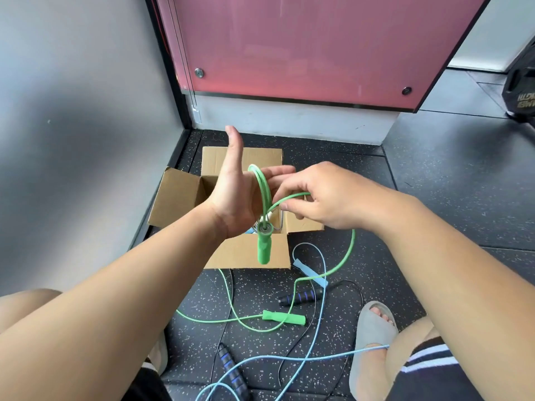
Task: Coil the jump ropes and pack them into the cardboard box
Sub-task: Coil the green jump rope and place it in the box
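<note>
A green jump rope (pixel 343 257) is looped a few turns around my left hand (pixel 236 195), which is held flat with the thumb up over the open cardboard box (pixel 176 198). One green handle (pixel 264 247) hangs below that palm. My right hand (pixel 324 195) pinches the green cord just right of the loops. The rest of the cord trails down to the floor, where the other green handle (pixel 285 317) lies. The box holds something pale, mostly hidden by my hands.
A light blue rope (pixel 318 337) with a blue handle (pixel 310 273) and a black rope with black-and-blue handles (pixel 301 296) (pixel 233 371) lie tangled on the speckled black floor. My sandalled foot (pixel 373 325) rests at right. Grey wall at left, pink panel (pixel 304 47) behind.
</note>
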